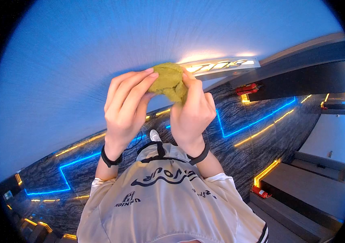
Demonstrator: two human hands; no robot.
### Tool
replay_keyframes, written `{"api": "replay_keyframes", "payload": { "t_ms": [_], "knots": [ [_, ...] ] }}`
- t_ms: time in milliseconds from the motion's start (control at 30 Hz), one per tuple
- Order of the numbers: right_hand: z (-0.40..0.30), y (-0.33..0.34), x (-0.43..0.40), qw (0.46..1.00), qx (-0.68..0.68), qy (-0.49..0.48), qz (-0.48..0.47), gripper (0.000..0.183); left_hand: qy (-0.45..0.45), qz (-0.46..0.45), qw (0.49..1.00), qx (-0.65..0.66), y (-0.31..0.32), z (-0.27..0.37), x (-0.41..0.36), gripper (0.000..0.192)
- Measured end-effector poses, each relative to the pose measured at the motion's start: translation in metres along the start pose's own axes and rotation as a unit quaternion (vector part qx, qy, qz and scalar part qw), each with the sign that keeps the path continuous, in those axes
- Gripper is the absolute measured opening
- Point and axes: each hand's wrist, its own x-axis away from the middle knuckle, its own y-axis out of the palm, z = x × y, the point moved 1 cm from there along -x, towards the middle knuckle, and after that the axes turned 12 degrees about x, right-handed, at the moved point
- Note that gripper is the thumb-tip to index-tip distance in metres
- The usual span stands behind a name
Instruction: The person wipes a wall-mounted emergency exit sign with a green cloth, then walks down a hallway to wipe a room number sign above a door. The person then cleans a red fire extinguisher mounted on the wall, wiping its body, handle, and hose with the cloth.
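Both hands are raised in front of a blue-lit wall (69,66) and hold a yellow-green cloth (167,79) between them. My left hand (127,103) has its fingertips on the cloth's left side, with the thumb beneath. My right hand (192,109) pinches the cloth's right side, where a loose part hangs down by the thumb. The cloth is folded or bunched; whether it touches the wall cannot be told. A dark band circles each wrist.
An illuminated sign (225,65) is on the wall to the right. Two red fire extinguishers (246,89) stand on the right, one beside grey steps or ledges (306,188). Blue and yellow light strips cross the dark patterned floor (190,130). A white shoe (154,135) shows below the hands.
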Motion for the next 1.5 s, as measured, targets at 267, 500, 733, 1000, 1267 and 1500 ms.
{"api": "replay_keyframes", "payload": {
  "t_ms": [267, 500, 733, 1000, 1267, 1500],
  "knots": [
    [0.002, -0.008, -0.004, 0.993, -0.083, 0.011, -0.080, 0.055, -0.013, 0.007, 0.999, -0.039, -0.010, 0.006, 0.008, 0.052],
    [0.036, -0.014, -0.003, 0.977, -0.200, -0.069, -0.014, 0.044, 0.024, 0.027, 0.997, -0.063, -0.002, 0.033, 0.021, 0.056],
    [0.112, -0.051, -0.022, 0.971, -0.189, -0.146, -0.001, 0.039, 0.031, 0.057, 0.997, -0.051, 0.062, 0.067, 0.014, 0.048],
    [0.260, -0.078, -0.044, 0.973, -0.157, -0.163, -0.052, 0.048, 0.018, 0.064, 0.995, -0.080, 0.210, 0.106, 0.001, 0.046],
    [0.350, -0.079, -0.068, 0.941, -0.257, -0.193, -0.104, 0.049, 0.017, 0.074, 0.985, -0.156, 0.293, 0.132, -0.004, 0.045],
    [0.348, -0.075, -0.093, 0.949, -0.177, -0.257, -0.041, 0.052, 0.002, 0.087, 0.973, -0.214, 0.313, 0.142, -0.010, 0.024]
  ]
}}
